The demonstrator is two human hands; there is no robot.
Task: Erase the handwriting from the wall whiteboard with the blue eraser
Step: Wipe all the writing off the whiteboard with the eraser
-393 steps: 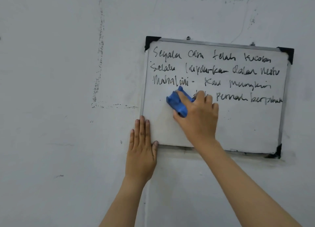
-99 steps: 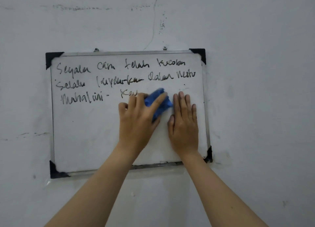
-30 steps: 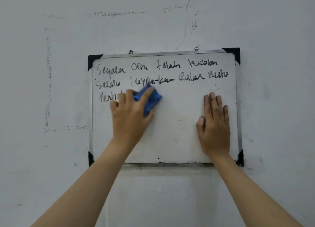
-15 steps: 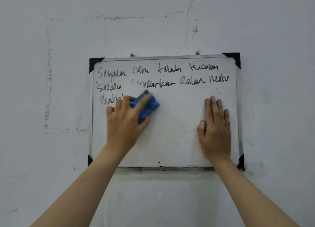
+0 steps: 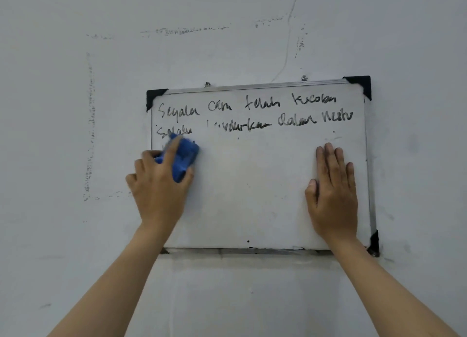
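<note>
A small whiteboard (image 5: 252,197) with a metal frame and black corner caps hangs on the wall. Two lines of black handwriting (image 5: 252,111) run across its top; the second line is partly smeared near its left. Below them the board is wiped. My left hand (image 5: 159,185) presses the blue eraser (image 5: 185,154) against the board near its left edge, just under the second line. My right hand (image 5: 332,195) lies flat on the board's right side, fingers together and pointing up, holding nothing.
The pale wall (image 5: 75,235) around the board has scuff marks, an old rectangular tape outline (image 5: 89,124) to the left and a thin crack (image 5: 288,41) above. Two screws (image 5: 304,78) hold the board's top edge.
My left hand has swept the eraser left to the board's left edge, wiping away the last of the third line. The right hand stays flat on the right side.
</note>
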